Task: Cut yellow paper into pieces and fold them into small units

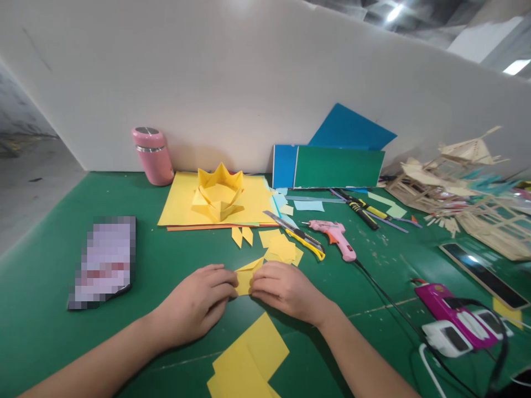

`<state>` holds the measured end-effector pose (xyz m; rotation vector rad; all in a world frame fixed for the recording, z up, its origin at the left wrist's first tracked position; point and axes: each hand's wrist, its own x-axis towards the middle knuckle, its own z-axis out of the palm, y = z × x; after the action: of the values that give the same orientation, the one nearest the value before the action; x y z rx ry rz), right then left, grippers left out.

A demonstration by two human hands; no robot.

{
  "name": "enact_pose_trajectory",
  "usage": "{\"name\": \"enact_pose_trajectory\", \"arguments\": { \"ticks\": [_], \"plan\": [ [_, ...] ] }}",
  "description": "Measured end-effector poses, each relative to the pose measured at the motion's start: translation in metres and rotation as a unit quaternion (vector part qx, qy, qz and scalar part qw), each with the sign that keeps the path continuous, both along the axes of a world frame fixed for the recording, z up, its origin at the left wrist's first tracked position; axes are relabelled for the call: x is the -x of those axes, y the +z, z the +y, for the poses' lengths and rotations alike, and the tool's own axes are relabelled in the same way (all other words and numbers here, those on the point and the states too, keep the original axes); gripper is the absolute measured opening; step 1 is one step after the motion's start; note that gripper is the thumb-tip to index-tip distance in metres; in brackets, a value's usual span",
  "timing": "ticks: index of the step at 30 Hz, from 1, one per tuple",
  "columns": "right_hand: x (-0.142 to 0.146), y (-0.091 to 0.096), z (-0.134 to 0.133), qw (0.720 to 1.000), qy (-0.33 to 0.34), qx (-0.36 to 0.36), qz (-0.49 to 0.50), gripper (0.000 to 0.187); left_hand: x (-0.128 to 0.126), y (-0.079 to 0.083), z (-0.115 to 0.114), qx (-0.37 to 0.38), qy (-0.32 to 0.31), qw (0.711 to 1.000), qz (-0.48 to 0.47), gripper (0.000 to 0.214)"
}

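Observation:
A small square of yellow paper (244, 283) lies on the green table, its upper edge partly folded over. My left hand (203, 298) grips its left side with curled fingers. On the opposite side, my right hand (286, 290) pinches the same paper, its fingertips partly hidden. Just beyond my hands are two small folded yellow pieces (237, 236) and a loose pile of yellow squares (284, 247). Nearer to me, several larger yellow sheets (249, 359) overlap. Farther back, a folded yellow paper star bowl (219, 193) stands on stacked coloured sheets (176, 202).
To the right lie a utility knife (305, 240), a pink glue gun (334, 232) with a trailing cord, and a magenta power strip (452, 315). A pink flask (153, 157) stands by the wall. Wooden stick models (448, 177) fill the far right. A blurred-screen device (105, 260) lies left.

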<state>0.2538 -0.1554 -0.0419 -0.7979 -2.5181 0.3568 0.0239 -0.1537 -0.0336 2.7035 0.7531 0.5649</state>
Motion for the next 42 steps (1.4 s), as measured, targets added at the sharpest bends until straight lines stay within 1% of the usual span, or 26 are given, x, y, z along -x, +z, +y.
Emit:
{"name": "enact_pose_trajectory", "arguments": {
  "ticks": [3, 7, 14, 17, 19, 22, 24, 27, 32, 37, 42],
  "plan": [
    [0.005, 0.001, -0.002, 1.0, 0.004, 0.011, 0.002, 0.021, -0.005, -0.004, -0.003, -0.001, 0.032, 0.999, -0.008, 0.02],
    [0.008, -0.001, -0.005, 1.0, 0.002, 0.021, 0.021, 0.023, -0.01, -0.009, -0.004, -0.013, 0.058, 0.998, 0.003, 0.019],
    [0.004, -0.005, -0.002, 0.995, -0.001, 0.063, 0.076, 0.014, -0.011, -0.008, -0.006, -0.029, 0.058, 0.998, -0.006, 0.027],
    [0.006, -0.005, -0.002, 0.992, -0.027, 0.079, 0.09, 0.018, -0.012, -0.008, -0.006, -0.026, 0.063, 0.997, -0.036, 0.024],
    [0.009, -0.005, -0.002, 0.989, -0.052, 0.104, 0.095, 0.02, -0.012, -0.008, -0.006, -0.02, 0.064, 0.996, -0.057, 0.021],
    [0.012, -0.003, -0.004, 0.981, -0.089, 0.144, 0.098, 0.018, -0.013, -0.007, -0.004, 0.006, 0.074, 0.995, -0.074, 0.018],
    [0.014, -0.003, -0.005, 0.976, -0.109, 0.156, 0.105, 0.015, -0.014, -0.007, -0.004, 0.025, 0.083, 0.993, -0.082, 0.016],
    [0.015, -0.004, -0.006, 0.973, -0.127, 0.159, 0.11, 0.011, -0.014, -0.007, -0.004, 0.037, 0.095, 0.99, -0.095, 0.016],
    [0.018, -0.007, -0.006, 0.96, -0.162, 0.183, 0.136, 0.003, -0.013, -0.009, -0.005, 0.02, 0.114, 0.988, -0.102, 0.018],
    [0.018, -0.01, -0.006, 0.951, -0.179, 0.19, 0.163, 0.008, -0.013, -0.009, -0.004, 0.033, 0.123, 0.989, -0.082, 0.017],
    [0.017, -0.009, -0.006, 0.956, -0.18, 0.177, 0.15, 0.013, -0.015, -0.007, -0.004, 0.037, 0.124, 0.989, -0.073, 0.016]
  ]
}}
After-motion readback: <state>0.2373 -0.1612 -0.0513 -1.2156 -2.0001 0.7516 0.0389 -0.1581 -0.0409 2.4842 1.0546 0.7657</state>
